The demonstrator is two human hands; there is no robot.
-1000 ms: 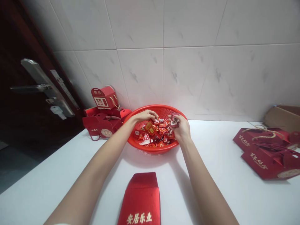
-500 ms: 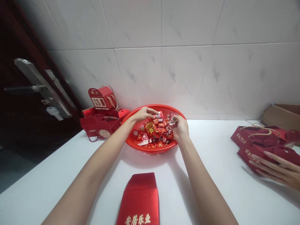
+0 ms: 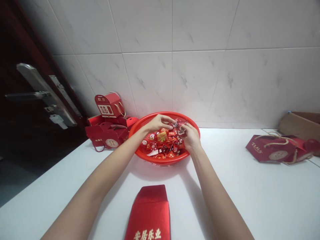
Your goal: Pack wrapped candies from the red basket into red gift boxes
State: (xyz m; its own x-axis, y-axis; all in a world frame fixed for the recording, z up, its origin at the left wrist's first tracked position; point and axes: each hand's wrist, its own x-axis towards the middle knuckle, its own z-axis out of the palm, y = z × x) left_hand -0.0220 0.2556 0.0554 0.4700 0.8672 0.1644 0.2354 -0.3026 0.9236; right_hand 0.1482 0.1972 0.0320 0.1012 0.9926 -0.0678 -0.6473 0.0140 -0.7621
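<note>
Hands (image 3: 192, 137) over wrapped candies (image 3: 171, 143)

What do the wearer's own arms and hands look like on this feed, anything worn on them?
Both the left forearm and right forearm are bare and slim, narrowing toward the wrists, with no sleeve in view. The left hand and right hand are ungloved. No watch, bracelet or marking shows; some fingers are partly hidden.

A pale, grey-veined tiled wall (image 3: 200, 86) rose along the back edge of the white bench (image 3: 237, 180); off its left edge stood a dark door (image 3: 15, 133) — metal handle (image 3: 23, 96), keys (image 3: 58, 121) hanging — above dim floor (image 3: 12, 183).
</note>
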